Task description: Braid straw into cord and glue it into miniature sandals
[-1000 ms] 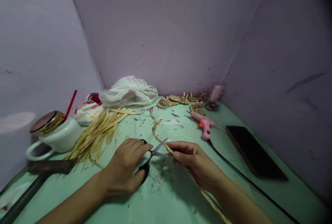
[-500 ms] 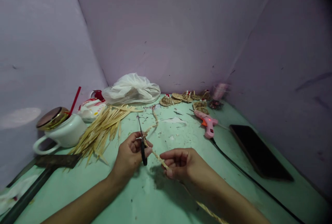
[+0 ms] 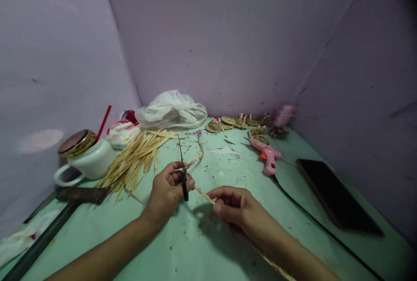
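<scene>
My left hand (image 3: 167, 193) is closed around black-handled scissors (image 3: 185, 185), whose blades point away toward the wall. A thin braided straw cord (image 3: 202, 193) also passes through the fingers of this hand. Beyond them, the cord's far part curves back over the table. Between thumb and fingers, my right hand (image 3: 239, 207) pinches the same cord, a short way to the right of the scissors. From there the cord runs under my right forearm and shows again at the bottom edge. Whether the scissor blades touch the cord is unclear.
Left: dry straw strips (image 3: 135, 163), a white mug (image 3: 100, 159), a hammer (image 3: 84, 194). At the back lie a plastic bag (image 3: 172, 111) and small woven straw pieces with beads (image 3: 217, 125). Right: a pink glue gun (image 3: 269, 155) with its red light on, its black cable (image 3: 302, 211), and a phone (image 3: 339, 196).
The view has shifted slightly, so everything sits a little further right. My right hand has come closer to the left along the cord. Both hands keep their hold.
</scene>
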Demonstrator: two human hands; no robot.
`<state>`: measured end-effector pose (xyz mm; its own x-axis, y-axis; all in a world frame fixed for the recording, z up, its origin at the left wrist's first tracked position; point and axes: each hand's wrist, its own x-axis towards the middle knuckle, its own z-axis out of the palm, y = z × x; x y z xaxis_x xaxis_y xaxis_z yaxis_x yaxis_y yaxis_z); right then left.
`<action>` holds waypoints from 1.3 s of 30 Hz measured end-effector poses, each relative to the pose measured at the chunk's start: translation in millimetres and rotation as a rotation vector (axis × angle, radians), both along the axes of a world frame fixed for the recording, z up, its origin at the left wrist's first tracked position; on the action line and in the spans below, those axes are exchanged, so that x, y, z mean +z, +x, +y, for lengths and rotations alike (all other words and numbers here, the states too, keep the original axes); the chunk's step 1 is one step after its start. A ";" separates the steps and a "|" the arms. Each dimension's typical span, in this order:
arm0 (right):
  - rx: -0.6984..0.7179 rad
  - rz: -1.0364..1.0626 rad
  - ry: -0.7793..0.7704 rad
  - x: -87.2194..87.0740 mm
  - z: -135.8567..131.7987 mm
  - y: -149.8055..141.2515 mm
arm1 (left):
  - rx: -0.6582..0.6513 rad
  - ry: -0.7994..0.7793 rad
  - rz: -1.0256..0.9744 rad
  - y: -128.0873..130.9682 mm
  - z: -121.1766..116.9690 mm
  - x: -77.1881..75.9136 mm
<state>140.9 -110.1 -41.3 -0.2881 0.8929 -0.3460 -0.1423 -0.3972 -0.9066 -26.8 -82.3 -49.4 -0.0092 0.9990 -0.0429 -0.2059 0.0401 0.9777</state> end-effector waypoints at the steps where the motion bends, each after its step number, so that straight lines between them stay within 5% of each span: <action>1: -0.006 -0.011 -0.005 1.4 0.0 -0.3 | 0.007 0.001 0.012 0.8 -0.1 0.3; 7: -0.140 -0.045 -0.031 3.3 5.5 5.2 | -0.057 0.076 0.255 -6.8 -1.6 -1.0; 13: -0.246 -0.027 -0.051 6.5 14.7 17.1 | -0.157 0.796 1.038 -23.0 -6.0 -1.2; 17: -0.186 -0.009 -0.026 7.2 13.3 19.1 | -0.252 0.935 1.294 -21.6 -6.4 0.1; 39: -0.085 0.112 -0.010 4.2 10.1 16.3 | -0.316 1.010 1.339 -21.8 -6.3 -11.3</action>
